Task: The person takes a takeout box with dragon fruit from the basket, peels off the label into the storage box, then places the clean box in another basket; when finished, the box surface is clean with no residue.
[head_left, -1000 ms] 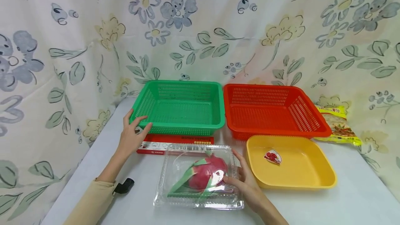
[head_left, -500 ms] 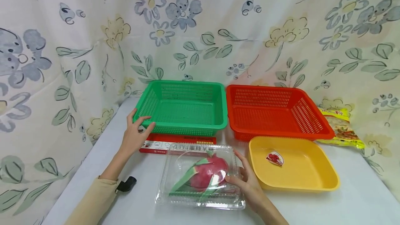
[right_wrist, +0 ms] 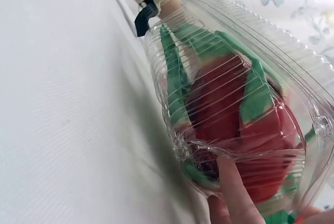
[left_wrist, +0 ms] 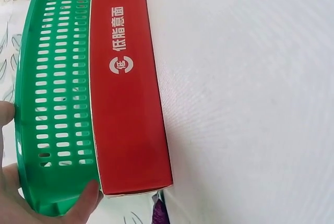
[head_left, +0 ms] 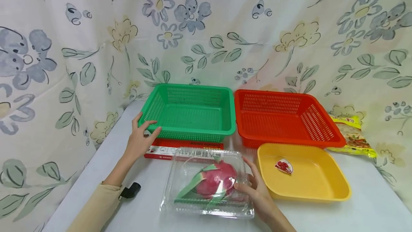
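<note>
My left hand (head_left: 139, 140) is at the near left corner of a green slotted basket (head_left: 193, 133). In the left wrist view its fingers reach the basket rim, and the thumb (left_wrist: 86, 200) lies lower, beside the end of a red pasta box (left_wrist: 130, 109). My right hand (head_left: 257, 192) grips the right side of a clear plastic clamshell box (head_left: 186, 169), with fingers low on its side in the right wrist view. Inside the clamshell lies a red dragon fruit (head_left: 214, 180) with long green scales. The clamshell overlaps the pasta box in the head view.
A red slotted basket (head_left: 273, 121) stands right of the green one. In front of it is a yellow tub (head_left: 309, 174) with a fruit sticker. A yellow food packet (head_left: 354, 137) lies at the right. A floral curtain (head_left: 206, 28) hangs behind the white table (head_left: 141, 217).
The head view has swung slightly, so everything sits a little farther right. Both hands keep their places on the basket and the clamshell.
</note>
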The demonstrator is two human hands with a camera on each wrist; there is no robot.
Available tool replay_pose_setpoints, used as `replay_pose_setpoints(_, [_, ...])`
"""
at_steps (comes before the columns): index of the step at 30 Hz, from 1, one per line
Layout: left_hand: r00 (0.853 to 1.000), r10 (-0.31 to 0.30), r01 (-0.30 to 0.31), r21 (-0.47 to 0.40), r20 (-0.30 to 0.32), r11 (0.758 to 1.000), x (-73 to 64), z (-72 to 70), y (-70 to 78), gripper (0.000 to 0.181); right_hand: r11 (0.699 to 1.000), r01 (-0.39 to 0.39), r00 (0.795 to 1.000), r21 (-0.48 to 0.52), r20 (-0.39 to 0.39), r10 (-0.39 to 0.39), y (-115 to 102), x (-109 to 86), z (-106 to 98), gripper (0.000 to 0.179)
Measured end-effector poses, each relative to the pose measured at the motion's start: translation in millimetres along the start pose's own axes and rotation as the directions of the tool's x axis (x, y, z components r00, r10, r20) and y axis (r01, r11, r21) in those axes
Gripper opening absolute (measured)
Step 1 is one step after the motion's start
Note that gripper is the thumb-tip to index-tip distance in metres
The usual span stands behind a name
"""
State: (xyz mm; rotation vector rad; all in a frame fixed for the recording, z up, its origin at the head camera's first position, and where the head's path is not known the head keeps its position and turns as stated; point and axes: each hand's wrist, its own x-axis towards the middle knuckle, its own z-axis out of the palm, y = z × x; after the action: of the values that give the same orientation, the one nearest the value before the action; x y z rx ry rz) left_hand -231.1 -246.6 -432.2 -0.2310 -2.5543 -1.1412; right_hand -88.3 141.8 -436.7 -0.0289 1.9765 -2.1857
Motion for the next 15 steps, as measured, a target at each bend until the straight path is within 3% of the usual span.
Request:
replay_pose_setpoints(8, [1.0, -0.012, 0.012, -0.016, 0.004, 1.0, 0.6, -0.9, 0.9, 0.044, 0.999, 0.022, 0.999, -0.043, -0.033, -0.023, -27, -2.8, 0, 0.081])
replay_pose_setpoints(15, [1.0, -0.02, 0.02, -0.014, 0.017, 1.0, -0.7, -4.8, -0.7, 0.046, 1.0, -0.002, 1.0, 0.028, -0.025, 0.002, -59, 3.6, 1, 0.077])
